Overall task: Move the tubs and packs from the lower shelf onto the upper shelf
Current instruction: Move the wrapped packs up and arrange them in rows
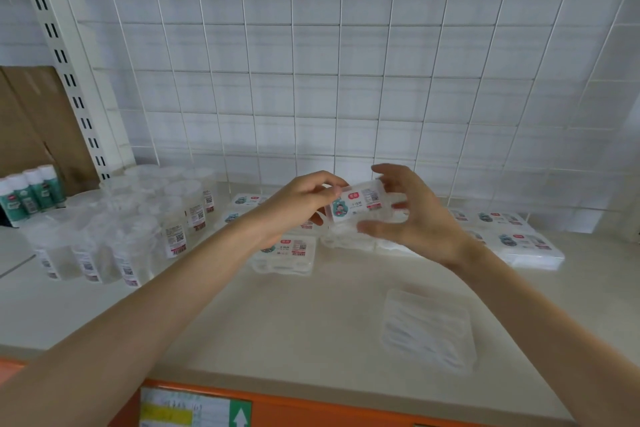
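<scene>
Above beige shelf (311, 315) (white wire grid (311, 80) behind), left hand (294, 204) pinching pack (360, 204), right hand (422, 218) spread beside it

place: shop | evidence: shelf (311, 315) of barcoded tubs (173, 229), orange price strip (311, 406), slotted upright (65, 55)

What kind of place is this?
Likely a shop: a shelf edged with an orange price rail, a wire grid back, and rows of identical barcoded tubs beside the pack the left hand holds.
</scene>
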